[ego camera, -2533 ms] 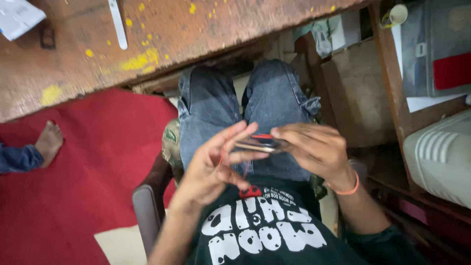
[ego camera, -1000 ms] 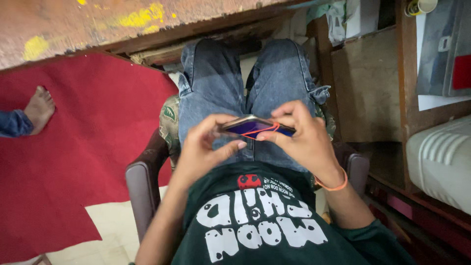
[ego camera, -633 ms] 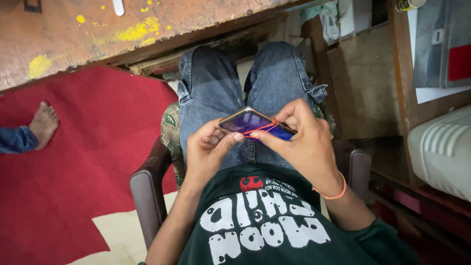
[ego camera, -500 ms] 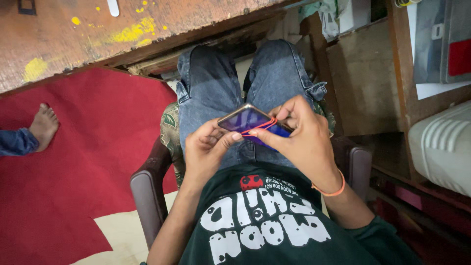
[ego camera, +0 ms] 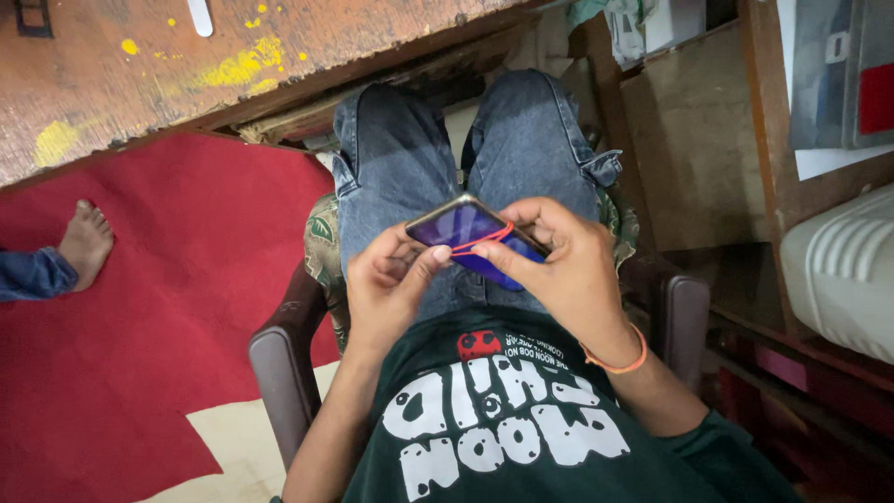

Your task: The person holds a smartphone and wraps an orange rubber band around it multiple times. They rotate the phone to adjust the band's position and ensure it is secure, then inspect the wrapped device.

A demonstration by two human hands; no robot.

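Over the lap: I am watching the phone (ego camera: 470,235) being held above the knees of the blue jeans (ego camera: 466,149), tilted, its screen glowing purple, with a red rubber band (ego camera: 486,240) stretched across its right part.
Left hand: I am seeing the left hand (ego camera: 386,289) curled under the phone's near left corner, thumb pressing its edge, fingers closed on it.
Right hand: the right hand (ego camera: 568,270) is clamping the phone's right end, fingers wrapped over the top; an orange wristband (ego camera: 616,359) is circling the wrist.
Risk, band: I am judging that the stretched band could snap off the corner and sting a finger or fling away.
Risk, drop: the phone is resting on fingertips only; a slip could be sending it between the knees to the floor, or onto the red carpet (ego camera: 140,307).
Edges: the wooden table (ego camera: 140,74) edge is overhanging just beyond the knees, and the chair armrests (ego camera: 279,373) are flanking both elbows closely.
Open room: I am finding free space mainly straight above the lap; a wooden cabinet (ego camera: 689,140) is crowding the right, and another person's bare foot (ego camera: 86,244) is lying well apart at the left.
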